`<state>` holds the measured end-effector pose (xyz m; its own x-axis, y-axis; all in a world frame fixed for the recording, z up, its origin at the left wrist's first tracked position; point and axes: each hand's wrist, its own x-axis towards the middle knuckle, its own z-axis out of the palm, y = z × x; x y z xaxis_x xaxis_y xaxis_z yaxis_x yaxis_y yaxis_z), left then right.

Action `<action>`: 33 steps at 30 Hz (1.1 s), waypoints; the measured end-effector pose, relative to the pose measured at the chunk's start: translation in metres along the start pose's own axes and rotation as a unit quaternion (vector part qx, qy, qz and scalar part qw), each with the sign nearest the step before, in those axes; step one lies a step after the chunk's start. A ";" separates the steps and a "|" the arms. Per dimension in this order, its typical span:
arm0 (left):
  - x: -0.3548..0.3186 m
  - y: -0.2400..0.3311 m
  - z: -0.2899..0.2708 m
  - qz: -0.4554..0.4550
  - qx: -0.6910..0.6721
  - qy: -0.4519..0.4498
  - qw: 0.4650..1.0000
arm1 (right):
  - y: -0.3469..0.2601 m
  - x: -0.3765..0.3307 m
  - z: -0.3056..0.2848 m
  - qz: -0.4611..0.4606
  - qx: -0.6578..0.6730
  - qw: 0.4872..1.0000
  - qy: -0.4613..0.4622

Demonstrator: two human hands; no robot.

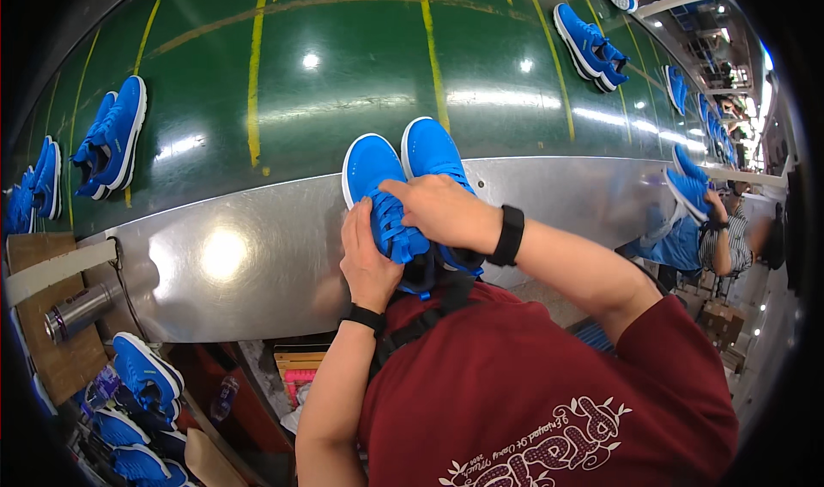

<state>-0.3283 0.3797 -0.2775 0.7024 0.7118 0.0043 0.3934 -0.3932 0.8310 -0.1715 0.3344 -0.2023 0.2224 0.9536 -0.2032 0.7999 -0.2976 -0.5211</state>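
Observation:
Two blue sneakers with white soles rest side by side at the metal ledge in front of me, toes pointing away. My left hand (369,260) grips the side of the left sneaker (371,163), thumb up against its lacing. Across the top of that shoe, my right hand (448,214) has its fingers curled onto the blue laces (393,219); the fingertips are partly hidden. The right sneaker (429,148) stands close beside it, its middle covered by my right hand.
Beyond the metal ledge (215,268) runs a green belt (343,75) with yellow lines. Blue sneaker pairs stand on it at left (120,144) and far right (588,45). Lower left are a metal flask (79,314) and more sneakers (146,371). A co-worker (730,238) handles shoes at right.

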 end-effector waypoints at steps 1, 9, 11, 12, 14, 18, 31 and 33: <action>0.000 0.000 -0.001 -0.008 -0.001 -0.008 1.000 | 0.004 0.006 -0.006 0.011 0.034 0.996 -0.084; 0.001 -0.006 0.001 0.014 -0.005 0.001 1.000 | 0.031 0.024 -0.028 0.105 0.333 0.876 -0.331; 0.002 -0.008 0.000 0.030 -0.001 0.010 0.999 | 0.030 0.023 -0.027 0.080 0.345 0.875 -0.329; 0.003 -0.008 -0.001 0.028 0.000 0.008 1.000 | 0.029 0.024 -0.027 0.100 0.349 0.878 -0.313; 0.003 -0.007 -0.003 0.028 0.005 0.001 1.000 | 0.030 0.025 -0.028 0.120 0.354 0.878 -0.297; 0.003 -0.010 -0.004 0.032 0.011 -0.002 0.999 | 0.036 0.026 -0.027 0.118 0.382 0.865 -0.305; 0.001 -0.018 -0.007 0.045 0.018 -0.006 0.999 | 0.041 0.043 -0.016 0.162 0.439 0.794 -0.388; 0.001 -0.018 -0.008 0.043 0.018 -0.005 0.999 | 0.034 0.046 -0.023 0.183 0.414 0.800 -0.395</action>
<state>-0.3396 0.3917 -0.2885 0.7408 0.6683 0.0683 0.3526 -0.4733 0.8073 -0.1214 0.3694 -0.2104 -0.3254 0.5660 -0.7574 0.0460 -0.7906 -0.6106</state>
